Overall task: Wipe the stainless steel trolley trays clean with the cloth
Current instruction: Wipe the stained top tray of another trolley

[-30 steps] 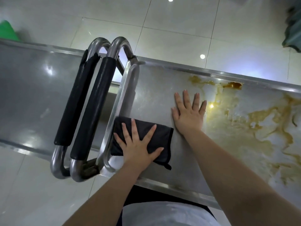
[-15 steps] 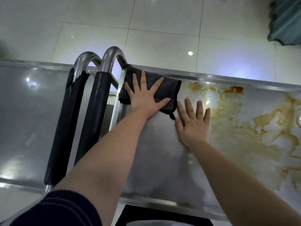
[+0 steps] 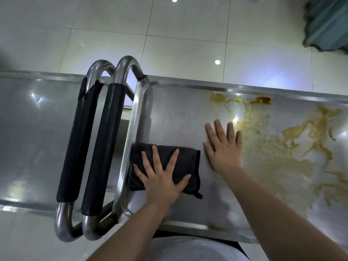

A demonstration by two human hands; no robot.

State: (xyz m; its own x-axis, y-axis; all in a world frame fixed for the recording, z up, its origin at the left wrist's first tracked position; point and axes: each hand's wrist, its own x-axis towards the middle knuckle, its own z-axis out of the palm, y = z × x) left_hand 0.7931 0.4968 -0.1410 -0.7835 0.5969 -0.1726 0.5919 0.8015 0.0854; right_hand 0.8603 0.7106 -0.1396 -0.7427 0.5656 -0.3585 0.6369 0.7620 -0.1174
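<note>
A folded black cloth (image 3: 185, 162) lies on the stainless steel trolley tray (image 3: 180, 112), near its left rim and towards the near edge. My left hand (image 3: 161, 178) presses flat on the cloth with fingers spread. Just to the right, my right hand (image 3: 225, 147) rests flat on the bare steel, fingers straight. A wide yellow-brown smear (image 3: 278, 147) covers the tray's right part, starting at my right fingertips.
Two steel handle bars with black foam grips (image 3: 99, 147) stand left of the tray. A second steel tray (image 3: 33, 132) lies beyond them on the left. White floor tiles (image 3: 188, 34) surround the trolleys; a teal cloth object (image 3: 327, 23) sits top right.
My left hand has pulled the cloth from the tray's far left corner back towards the near edge. My right hand has stayed flat in about the same spot.
</note>
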